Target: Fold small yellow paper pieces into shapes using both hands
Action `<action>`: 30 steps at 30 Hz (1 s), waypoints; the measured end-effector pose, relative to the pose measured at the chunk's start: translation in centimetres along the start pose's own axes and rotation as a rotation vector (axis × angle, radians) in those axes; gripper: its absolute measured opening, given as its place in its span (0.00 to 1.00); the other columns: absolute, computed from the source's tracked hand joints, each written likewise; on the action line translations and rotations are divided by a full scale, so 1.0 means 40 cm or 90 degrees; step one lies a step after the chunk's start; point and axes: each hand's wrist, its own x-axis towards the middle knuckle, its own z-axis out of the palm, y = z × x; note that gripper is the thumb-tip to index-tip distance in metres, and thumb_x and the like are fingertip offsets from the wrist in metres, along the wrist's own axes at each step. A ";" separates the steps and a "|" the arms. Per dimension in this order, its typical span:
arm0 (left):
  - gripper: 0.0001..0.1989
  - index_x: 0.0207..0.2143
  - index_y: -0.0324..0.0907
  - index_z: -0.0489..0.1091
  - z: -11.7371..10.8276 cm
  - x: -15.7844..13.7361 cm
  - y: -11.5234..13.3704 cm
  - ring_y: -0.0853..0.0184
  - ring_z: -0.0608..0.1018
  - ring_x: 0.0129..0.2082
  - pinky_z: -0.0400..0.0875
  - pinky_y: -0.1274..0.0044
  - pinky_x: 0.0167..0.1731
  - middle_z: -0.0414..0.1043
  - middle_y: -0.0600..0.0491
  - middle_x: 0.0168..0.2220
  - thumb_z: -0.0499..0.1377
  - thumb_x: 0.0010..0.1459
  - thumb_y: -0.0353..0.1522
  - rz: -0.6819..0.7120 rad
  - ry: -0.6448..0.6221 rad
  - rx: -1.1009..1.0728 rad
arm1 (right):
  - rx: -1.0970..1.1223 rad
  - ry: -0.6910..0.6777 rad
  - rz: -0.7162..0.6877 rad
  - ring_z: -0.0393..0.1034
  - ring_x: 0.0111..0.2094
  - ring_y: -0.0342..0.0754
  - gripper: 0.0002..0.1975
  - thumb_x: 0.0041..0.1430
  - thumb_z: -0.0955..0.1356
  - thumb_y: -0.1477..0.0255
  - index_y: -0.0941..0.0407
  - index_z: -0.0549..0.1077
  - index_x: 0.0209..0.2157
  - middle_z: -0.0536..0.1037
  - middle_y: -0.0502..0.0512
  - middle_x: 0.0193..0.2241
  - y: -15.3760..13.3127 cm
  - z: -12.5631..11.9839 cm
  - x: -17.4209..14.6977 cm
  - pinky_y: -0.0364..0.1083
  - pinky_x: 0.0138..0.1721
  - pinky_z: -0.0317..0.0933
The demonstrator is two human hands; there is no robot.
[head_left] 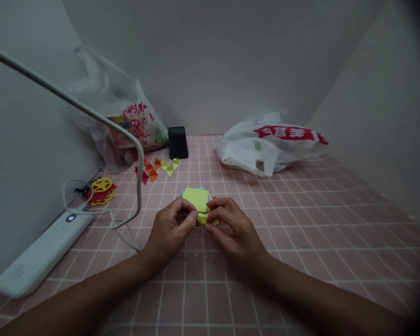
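Note:
Near the middle of the tabletop, a small folded yellow paper (202, 218) is pinched between the fingertips of both hands. My left hand (171, 229) closes thumb and forefinger on its left side. With bent fingers and thumb, my right hand (238, 233) grips its right side. Just beyond the fingertips lies a pile of square paper sheets (196, 198), a yellow one on top and a blue edge showing behind. My fingers cover part of the folded paper and the pile's near right side.
Small folded papers in red, orange (151, 174) and yellow (169, 169) lie farther left. A black phone (178, 143) and two plastic bags (145, 123) (245, 147) stand behind. At left are a white power bank (44, 252), a white cable (139, 186) and red-and-yellow cutouts (102, 185).

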 end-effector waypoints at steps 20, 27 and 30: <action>0.04 0.29 0.41 0.67 0.005 -0.012 0.015 0.68 0.75 0.31 0.70 0.77 0.33 0.70 0.53 0.30 0.56 0.58 0.27 0.117 0.005 0.073 | -0.019 0.002 0.115 0.64 0.34 0.48 0.07 0.57 0.66 0.78 0.54 0.64 0.35 0.68 0.52 0.33 -0.010 0.002 -0.001 0.47 0.37 0.59; 0.04 0.29 0.40 0.66 0.004 -0.003 0.009 0.68 0.75 0.30 0.71 0.77 0.31 0.70 0.53 0.31 0.56 0.58 0.27 0.089 0.051 0.081 | 0.180 0.015 0.228 0.64 0.32 0.45 0.07 0.56 0.66 0.75 0.54 0.64 0.37 0.68 0.49 0.31 0.003 0.007 0.003 0.45 0.34 0.59; 0.05 0.29 0.41 0.65 0.004 -0.006 0.012 0.67 0.75 0.32 0.72 0.76 0.33 0.69 0.52 0.32 0.55 0.58 0.25 0.171 0.042 0.141 | 0.260 0.014 0.290 0.61 0.27 0.43 0.07 0.53 0.67 0.72 0.54 0.64 0.33 0.65 0.47 0.27 0.008 0.010 0.011 0.43 0.28 0.56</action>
